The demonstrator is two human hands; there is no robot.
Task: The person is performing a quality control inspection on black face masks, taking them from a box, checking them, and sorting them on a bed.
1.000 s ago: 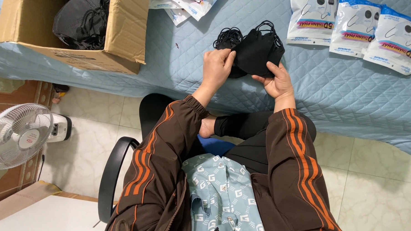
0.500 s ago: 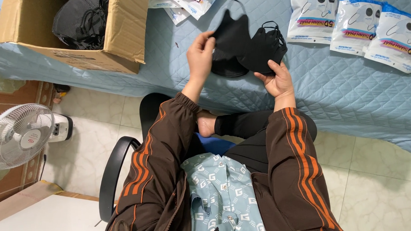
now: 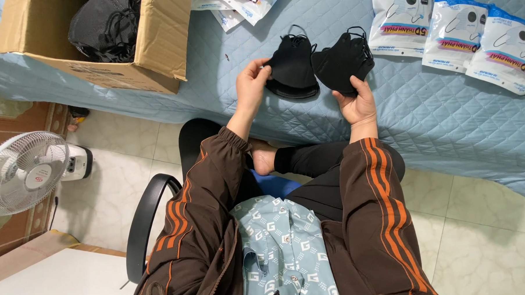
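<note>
Left hand pinches one black mask; right hand grips a second mask stack, above the quilted blue bedcover; tiled floor below.

Three flat white pouches with blue top edges lie in a row on the quilted blue cover at the upper right, each overlapping the next and each printed with a picture of a dark mask and a coloured band. More white-and-blue pouches lie fanned in a loose pile at the top centre, partly cut off by the frame. At the upper left stands an open brown cardboard box holding black masks; a small printed label shows on its near wall, too small to read
</note>
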